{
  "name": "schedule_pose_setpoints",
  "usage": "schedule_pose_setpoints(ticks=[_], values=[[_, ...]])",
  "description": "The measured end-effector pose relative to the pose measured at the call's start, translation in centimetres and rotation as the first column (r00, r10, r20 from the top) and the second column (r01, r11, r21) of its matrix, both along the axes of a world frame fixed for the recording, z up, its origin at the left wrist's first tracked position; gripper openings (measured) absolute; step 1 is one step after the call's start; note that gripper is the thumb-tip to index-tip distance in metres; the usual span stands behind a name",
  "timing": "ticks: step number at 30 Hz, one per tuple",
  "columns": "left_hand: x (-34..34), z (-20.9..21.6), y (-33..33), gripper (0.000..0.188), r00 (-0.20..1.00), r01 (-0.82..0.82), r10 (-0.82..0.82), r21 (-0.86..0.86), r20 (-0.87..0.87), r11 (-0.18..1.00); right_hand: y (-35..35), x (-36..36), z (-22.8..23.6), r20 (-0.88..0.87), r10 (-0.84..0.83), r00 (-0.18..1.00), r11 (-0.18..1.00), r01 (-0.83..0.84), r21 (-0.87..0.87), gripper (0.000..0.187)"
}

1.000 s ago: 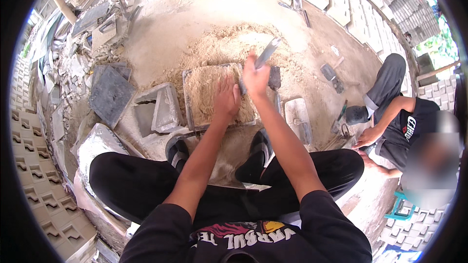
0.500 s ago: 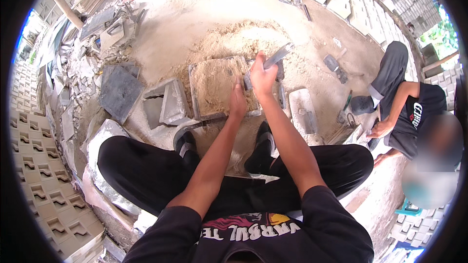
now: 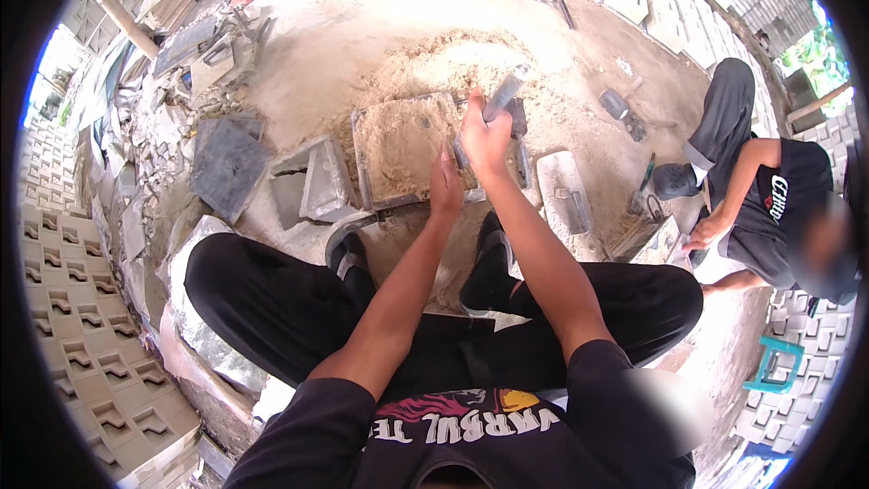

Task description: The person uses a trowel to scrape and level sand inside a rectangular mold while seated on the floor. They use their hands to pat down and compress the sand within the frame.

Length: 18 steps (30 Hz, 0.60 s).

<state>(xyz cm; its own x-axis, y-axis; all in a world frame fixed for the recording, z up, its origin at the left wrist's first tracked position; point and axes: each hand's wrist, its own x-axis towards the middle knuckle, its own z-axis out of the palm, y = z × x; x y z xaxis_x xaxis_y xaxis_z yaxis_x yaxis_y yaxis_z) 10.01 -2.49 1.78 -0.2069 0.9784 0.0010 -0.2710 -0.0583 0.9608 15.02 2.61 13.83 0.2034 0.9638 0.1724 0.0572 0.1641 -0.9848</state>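
Observation:
In front of me a shallow rectangular mould (image 3: pixel 364 183) lies on the ground, with pale damp sand (image 3: pixel 405 147) packed inside its frame. My right hand (image 3: pixel 485 140) is closed round a grey bar-like tool (image 3: pixel 508 91) over the mould's right part; its upper end sticks out past my fist, and its exact kind is unclear. Beside it my left hand (image 3: pixel 445 185) is held on edge, fingers stretched out, at the sand's right side. Whether its palm touches the tool's lower part is hidden.
Left of the mould are a broken concrete block (image 3: pixel 328 183) and a dark flat plate (image 3: pixel 228 166). A pale slab with a handle (image 3: pixel 563 190) lies to the right. Loose sand (image 3: pixel 453 59) is heaped behind. A co-worker (image 3: pixel 769 190) sits at the right; patterned blocks (image 3: pixel 90 344) stand left.
The tool's upper end has swung left and stands more upright, with my right hand slightly further left. My left hand stays almost in place. The co-worker's posture has shifted slightly.

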Motion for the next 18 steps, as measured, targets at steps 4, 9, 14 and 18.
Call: schedule_pose_setpoints(ticks=[4, 9, 14, 18], values=[[-0.7, -0.3, 0.5, 0.06, 1.0, 0.009, -0.01, -0.052, -0.011, 0.999, 0.8, -0.5, 0.1, 0.115, 0.04, 0.993, 0.996, -0.03, -0.088, 0.049], [-1.1, -0.1, -1.2, 0.062, 0.995, 0.019, -0.037, -0.193, -0.093, 0.981, 0.3, 0.2, -1.1, 0.064, -0.047, 0.997, 0.999, 0.047, 0.004, 0.048], [-1.5, -1.4, 1.1, 0.064, 0.954, 0.094, -0.088, -0.006, 0.287, 0.996, -0.7, -1.6, 0.6, 0.021, -0.109, 0.994, 0.993, 0.109, -0.037, 0.048], [-1.0, -3.3, 1.0, 0.065, 0.961, 0.022, -0.026, 0.019, 0.274, 1.0, -0.8, -0.1, -2.4, -0.037, -0.147, 0.989, 0.989, 0.145, -0.035, 0.049]])
